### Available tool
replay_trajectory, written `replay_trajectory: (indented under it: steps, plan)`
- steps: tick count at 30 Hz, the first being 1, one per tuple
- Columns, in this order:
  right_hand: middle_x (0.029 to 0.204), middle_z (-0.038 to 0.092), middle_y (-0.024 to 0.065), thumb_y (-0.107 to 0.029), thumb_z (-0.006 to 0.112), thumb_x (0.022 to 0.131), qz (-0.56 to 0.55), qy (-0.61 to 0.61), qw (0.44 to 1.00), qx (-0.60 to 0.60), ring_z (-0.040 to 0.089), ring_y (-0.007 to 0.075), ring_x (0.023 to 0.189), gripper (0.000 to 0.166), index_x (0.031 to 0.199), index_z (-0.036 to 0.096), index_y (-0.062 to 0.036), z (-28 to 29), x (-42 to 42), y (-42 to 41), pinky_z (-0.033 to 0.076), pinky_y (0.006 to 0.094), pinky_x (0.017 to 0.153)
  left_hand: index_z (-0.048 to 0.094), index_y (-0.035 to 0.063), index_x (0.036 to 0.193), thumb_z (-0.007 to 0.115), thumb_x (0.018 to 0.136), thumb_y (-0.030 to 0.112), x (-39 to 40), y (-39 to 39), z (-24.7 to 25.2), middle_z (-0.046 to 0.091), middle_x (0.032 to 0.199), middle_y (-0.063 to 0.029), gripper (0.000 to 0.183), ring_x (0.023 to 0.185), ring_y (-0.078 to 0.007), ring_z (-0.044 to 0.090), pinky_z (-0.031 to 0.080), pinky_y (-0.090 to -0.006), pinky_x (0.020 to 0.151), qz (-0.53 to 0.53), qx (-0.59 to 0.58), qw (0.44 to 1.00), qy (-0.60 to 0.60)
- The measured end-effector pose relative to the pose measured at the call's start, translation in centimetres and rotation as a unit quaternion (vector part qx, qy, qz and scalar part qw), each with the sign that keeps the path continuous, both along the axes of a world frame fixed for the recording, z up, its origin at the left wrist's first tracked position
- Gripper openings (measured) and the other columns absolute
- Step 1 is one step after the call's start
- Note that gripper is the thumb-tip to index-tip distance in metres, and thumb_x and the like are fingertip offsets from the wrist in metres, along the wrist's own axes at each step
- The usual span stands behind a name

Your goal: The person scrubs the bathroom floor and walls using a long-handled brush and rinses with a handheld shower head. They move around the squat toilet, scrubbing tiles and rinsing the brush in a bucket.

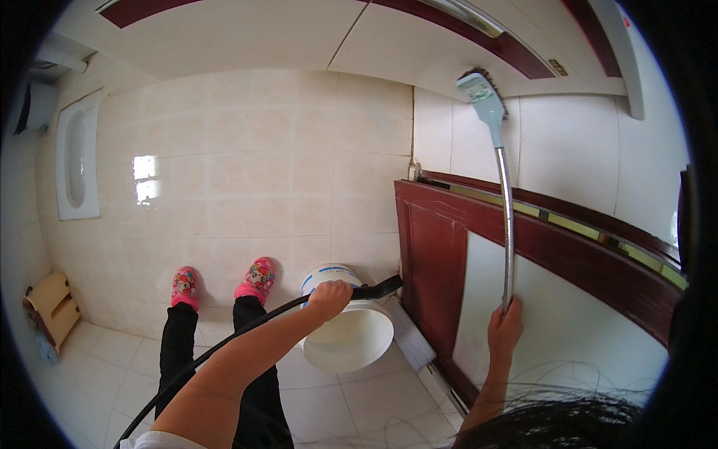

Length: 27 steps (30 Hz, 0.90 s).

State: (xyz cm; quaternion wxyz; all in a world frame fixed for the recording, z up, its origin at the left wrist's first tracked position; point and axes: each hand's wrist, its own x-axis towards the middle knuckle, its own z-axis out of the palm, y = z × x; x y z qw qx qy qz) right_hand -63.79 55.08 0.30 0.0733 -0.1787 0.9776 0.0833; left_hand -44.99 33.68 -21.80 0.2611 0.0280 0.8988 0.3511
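Observation:
My left hand (331, 299) grips a black shower hose (224, 342) just behind its dark sprayer head (382, 288), which points right toward a door. No water can be seen coming from it. In my right hand (506, 328) is the metal handle (506, 224) of a long scrub brush. Its pale blue-green brush head (483, 98) is up at the white cabinet front (415, 50), dark bristles turned away from me. Whether the bristles touch the cabinet, I cannot tell. Below my left hand stands a white plastic bucket (350, 342) with blue stripes.
A dark red door (432, 269) with a frosted pane is on the right. A squat toilet (78, 157) is set into the beige tiled floor (286, 185) at far left. A folding stool (56, 308) leans by the left wall. My feet wear pink patterned clogs (259, 276).

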Motion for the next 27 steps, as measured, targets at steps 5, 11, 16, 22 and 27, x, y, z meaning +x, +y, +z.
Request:
replay_trajectory:
  steps: [5,11,16,22,27]
  plan:
    - [0.084,0.050,0.0176,-0.005,0.045,0.079,-0.054,0.022,0.998,-0.027,0.052,0.0336,0.076,0.021,0.099,0.042,-0.0002,0.1,-0.9,2.6,0.041,0.0386,0.064,0.054,0.0056,0.080,0.054,0.073,0.024,-1.3,2.4,3.1,0.058,0.073,-0.0087,0.020,0.066,-0.0187,0.059,0.047,-0.0295,0.051,-0.009,0.043,0.999,-0.012]
    - [0.090,0.047,0.0178,-0.004,0.044,0.078,-0.041,0.034,0.999,-0.011,0.051,0.0357,0.076,0.022,0.099,0.040,0.0006,0.4,-1.5,4.2,0.042,0.0407,0.061,0.053,0.0037,0.083,0.056,0.073,0.032,0.4,7.2,4.1,0.059,0.072,-0.0113,0.030,0.064,-0.0259,0.059,0.048,-0.0347,0.052,-0.076,0.122,0.988,-0.049]
    - [0.089,0.046,0.0178,-0.003,0.045,0.077,-0.043,0.050,0.998,-0.007,0.050,0.0357,0.077,0.023,0.099,0.040,0.0008,0.7,-0.9,5.7,0.042,0.0406,0.062,0.055,0.0067,0.080,0.057,0.072,0.032,1.0,9.1,6.1,0.060,0.071,-0.0084,0.027,0.067,-0.0224,0.060,0.047,-0.0323,0.054,-0.129,0.145,0.976,-0.098]
    - [0.090,0.046,0.0179,-0.003,0.045,0.076,-0.078,0.014,0.997,-0.025,0.049,0.0368,0.077,0.024,0.099,0.040,-0.0003,1.3,-0.5,6.3,0.041,0.0417,0.061,0.055,0.0049,0.082,0.057,0.073,0.035,1.6,10.8,5.9,0.061,0.072,-0.0083,0.032,0.068,-0.0229,0.060,0.048,-0.0334,0.056,-0.171,0.174,0.962,-0.120]
    - [0.089,0.046,0.0172,-0.004,0.045,0.076,-0.071,0.027,0.997,0.006,0.050,0.0372,0.076,0.022,0.097,0.039,-0.0014,1.5,-0.6,5.9,0.041,0.0427,0.060,0.055,0.0045,0.083,0.057,0.073,0.035,1.7,11.3,6.6,0.061,0.074,-0.0082,0.032,0.070,-0.0228,0.060,0.048,-0.0336,0.057,-0.158,0.197,0.963,-0.098]
